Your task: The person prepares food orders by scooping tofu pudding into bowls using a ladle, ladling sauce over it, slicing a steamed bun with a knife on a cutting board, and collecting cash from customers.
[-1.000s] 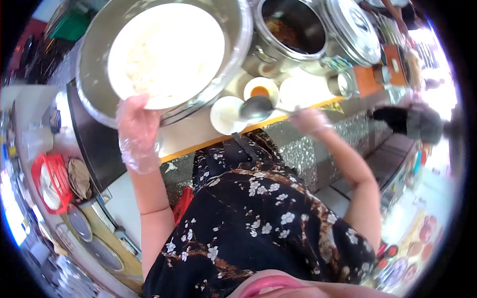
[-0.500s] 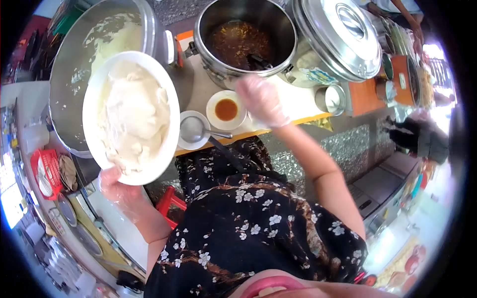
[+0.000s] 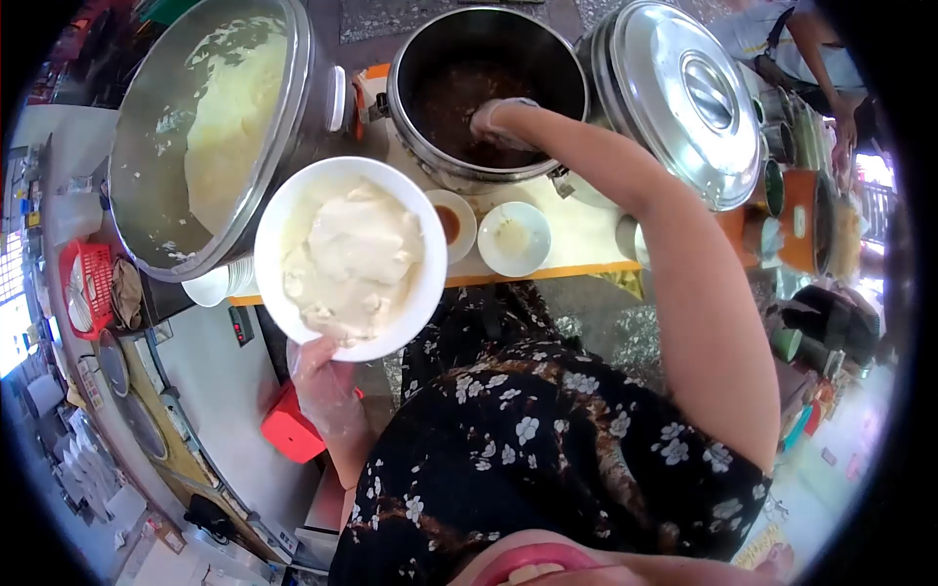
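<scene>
My left hand (image 3: 327,391), in a clear plastic glove, grips the lower rim of a white bowl (image 3: 354,259). Soft white pieces in pale liquid fill much of this bowl. My right hand (image 3: 503,127), gloved too, reaches down inside a deep steel pot (image 3: 489,93) of dark brown liquid. Its fingers are closed, and what they hold, if anything, is hidden. Below the pot stand a small bowl of brown sauce (image 3: 449,225), partly covered by the white bowl, and another small bowl (image 3: 515,239) with a little pale stuff in it.
At the left is a large steel vat (image 3: 205,137) with white contents. A shiny round lid (image 3: 684,103) leans right of the pot. Stacked white dishes (image 3: 220,283) stand below the vat. A red container (image 3: 293,427) is low by my left arm. Another person's arm (image 3: 821,63) shows top right.
The white bowl has moved from over the vat to the right, in my left hand. My right hand has left the ladle in the small bowl and gone into the pot.
</scene>
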Demonstrator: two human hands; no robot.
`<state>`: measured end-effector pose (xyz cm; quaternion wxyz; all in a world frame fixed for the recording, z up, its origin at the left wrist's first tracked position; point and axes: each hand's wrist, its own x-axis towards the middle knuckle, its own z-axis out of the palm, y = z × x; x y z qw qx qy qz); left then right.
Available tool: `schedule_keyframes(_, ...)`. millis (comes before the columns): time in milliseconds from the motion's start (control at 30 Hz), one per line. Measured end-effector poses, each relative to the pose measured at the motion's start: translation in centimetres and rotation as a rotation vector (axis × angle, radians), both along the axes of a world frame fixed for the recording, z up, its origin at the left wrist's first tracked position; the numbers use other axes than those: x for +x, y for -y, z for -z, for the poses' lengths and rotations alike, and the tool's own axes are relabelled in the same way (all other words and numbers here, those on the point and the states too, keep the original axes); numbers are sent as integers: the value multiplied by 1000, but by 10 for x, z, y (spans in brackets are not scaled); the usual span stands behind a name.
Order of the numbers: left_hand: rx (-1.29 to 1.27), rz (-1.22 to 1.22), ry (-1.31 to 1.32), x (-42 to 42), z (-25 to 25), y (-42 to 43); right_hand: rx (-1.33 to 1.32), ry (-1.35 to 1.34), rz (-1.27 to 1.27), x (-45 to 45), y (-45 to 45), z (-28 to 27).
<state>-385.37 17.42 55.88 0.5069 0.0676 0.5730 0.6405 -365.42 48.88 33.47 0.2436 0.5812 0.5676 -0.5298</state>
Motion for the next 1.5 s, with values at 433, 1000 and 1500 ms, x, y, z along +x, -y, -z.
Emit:
schedule_keyframes(433, 254, 327, 179, -9, 73, -37, 511, -195, -6, 94, 49, -142)
schedule_keyframes(1000, 286, 412, 301, 4, 118, -87, 583, -178, 70, 118, 94, -263)
schedule_keyframes(1500, 353, 500, 283, 24, 128, -138, 510, 14, -15, 114, 168, -326)
